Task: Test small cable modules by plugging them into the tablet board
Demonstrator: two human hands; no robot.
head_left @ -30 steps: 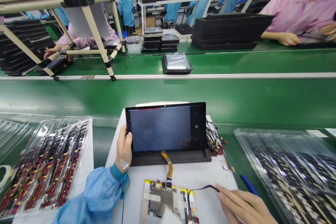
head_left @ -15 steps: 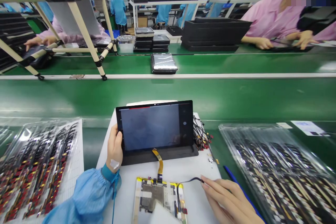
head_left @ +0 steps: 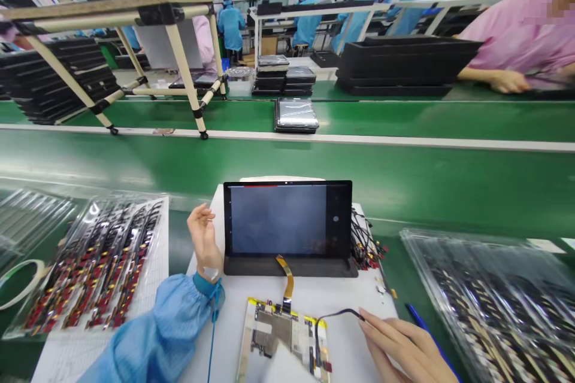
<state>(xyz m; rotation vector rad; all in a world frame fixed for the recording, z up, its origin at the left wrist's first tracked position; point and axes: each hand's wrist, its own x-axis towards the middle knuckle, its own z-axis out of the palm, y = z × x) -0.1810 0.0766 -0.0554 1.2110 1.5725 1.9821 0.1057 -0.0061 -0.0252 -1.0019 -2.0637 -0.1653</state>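
A black-framed tablet screen (head_left: 278,219) rests on a dark grey pad (head_left: 251,267), and an orange flex ribbon (head_left: 286,277) runs from it down to a circuit board with a yellow-edged battery (head_left: 281,335). My left hand (head_left: 204,236) is raised just left of the tablet, fingers apart, touching nothing. My right hand (head_left: 404,344) lies at the lower right, its fingertips pinching the end of a thin black cable (head_left: 341,312) that loops to the board. A white sheet partly covers the board's lower edge.
Plastic trays of small cable parts (head_left: 103,263) lie to the left, with another (head_left: 489,305) to the right. A blue pen (head_left: 426,335) lies beside my right hand. A green conveyor (head_left: 287,167) runs ahead. Beyond it, a co-worker's hand (head_left: 507,81) works near stacked black trays (head_left: 404,60).
My left hand has let go of the tablet's left edge and lifted away to the left. The view has shifted slightly. My right hand still has the black cable.
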